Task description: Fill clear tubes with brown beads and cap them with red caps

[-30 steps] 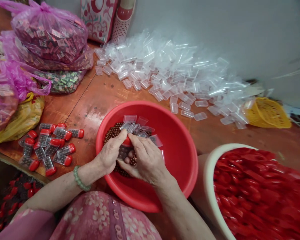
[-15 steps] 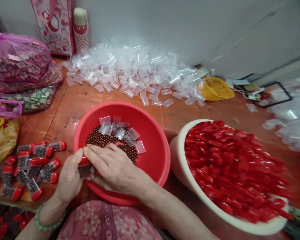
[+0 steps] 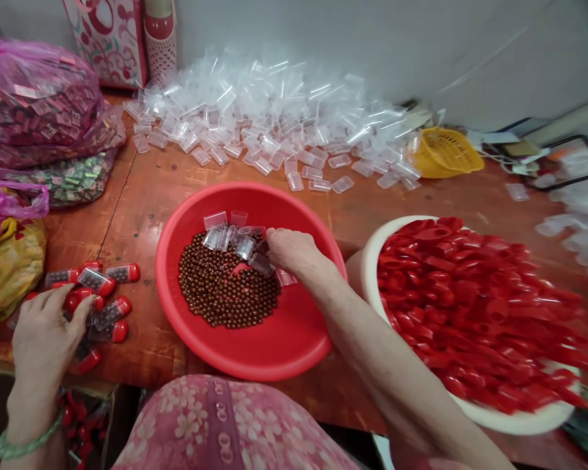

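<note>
My left hand (image 3: 49,326) hovers low over a pile of small clear cases filled with dark beads and capped in red (image 3: 110,313). Its thumb and fingers are apart above the pile, and part of the pile is hidden beneath it. My right hand (image 3: 291,251) reaches into the red basin (image 3: 338,274), with its fingers closed at a clear plastic case (image 3: 261,264); the fingertips are partly hidden. Other empty clear cases (image 3: 218,236) lie beside it on a bed of brown beads (image 3: 230,294).
A white tub (image 3: 372,261) full of red caps (image 3: 470,313) stands at the right. Along the wall lies a heap of clear cases (image 3: 269,117), with a yellow basket (image 3: 445,153) at its right end. Filled pink bags (image 3: 39,98) and a yellow bag (image 3: 14,274) sit at the left.
My hands were together on a red-capped case at the basin's near-left rim. The left has moved left to the pile, and the right has gone into the basin among the clear cases.
</note>
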### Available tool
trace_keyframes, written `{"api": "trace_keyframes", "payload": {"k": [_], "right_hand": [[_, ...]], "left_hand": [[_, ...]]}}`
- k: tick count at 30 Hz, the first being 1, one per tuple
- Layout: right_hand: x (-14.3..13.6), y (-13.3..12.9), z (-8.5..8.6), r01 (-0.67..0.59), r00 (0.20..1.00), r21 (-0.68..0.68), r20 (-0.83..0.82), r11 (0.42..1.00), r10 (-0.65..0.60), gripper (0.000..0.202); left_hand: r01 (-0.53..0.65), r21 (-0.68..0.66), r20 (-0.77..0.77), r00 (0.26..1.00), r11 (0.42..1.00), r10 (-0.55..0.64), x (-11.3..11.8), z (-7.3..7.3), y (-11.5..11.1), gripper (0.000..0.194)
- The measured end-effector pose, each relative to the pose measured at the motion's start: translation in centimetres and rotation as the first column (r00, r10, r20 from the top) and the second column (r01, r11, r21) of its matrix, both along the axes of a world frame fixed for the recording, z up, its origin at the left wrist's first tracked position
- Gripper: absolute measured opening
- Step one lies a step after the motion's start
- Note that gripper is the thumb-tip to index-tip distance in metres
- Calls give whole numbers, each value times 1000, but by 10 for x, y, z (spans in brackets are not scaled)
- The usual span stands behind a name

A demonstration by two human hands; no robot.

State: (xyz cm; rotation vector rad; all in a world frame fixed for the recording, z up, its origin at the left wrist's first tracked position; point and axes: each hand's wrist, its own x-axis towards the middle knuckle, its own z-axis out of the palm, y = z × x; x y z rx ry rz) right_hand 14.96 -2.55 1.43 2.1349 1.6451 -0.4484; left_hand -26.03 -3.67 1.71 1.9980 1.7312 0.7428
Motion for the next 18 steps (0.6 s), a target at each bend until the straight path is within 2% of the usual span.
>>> {"api": "trace_keyframes", "payload": {"k": [2, 3, 6, 10, 12, 14, 16, 18], "right_hand": [[-1, 0, -1, -7, 1000, 12, 8, 1000, 7, 33], [-2, 0, 0, -15, 1000, 18, 8, 1000, 14, 32], [-1, -4, 4, -40, 999, 40, 4, 998, 40, 30], [-4, -17, 14, -107, 992, 108, -61, 988, 114, 25], [-12, -25, 16, -204, 952, 164, -196, 965, 235, 21], [-24, -30, 16, -322, 891, 196, -267, 926, 366, 17], [-37, -33, 12, -435, 867, 168, -186, 884, 462, 20], [-49, -33, 8, -508, 854, 118, -58, 853, 517, 26]], "left_hand": [[-1, 129, -236, 971, 992, 31, 4, -1, 2, 28], [26, 160, -269, 963, 987, 18, 9, 0, 3, 30], [97, 226, -199, 979, 969, -52, 35, 4, 1, 27], [197, 300, -42, 980, 933, -194, 88, 13, -8, 23], [181, 257, 45, 979, 949, -199, 114, 11, -13, 31], [144, 162, 154, 973, 976, -169, 135, 3, -16, 47], [66, 54, 298, 951, 996, -79, 147, -9, -16, 65], [32, -63, 455, 891, 997, 0, 152, -19, -13, 71]]}}
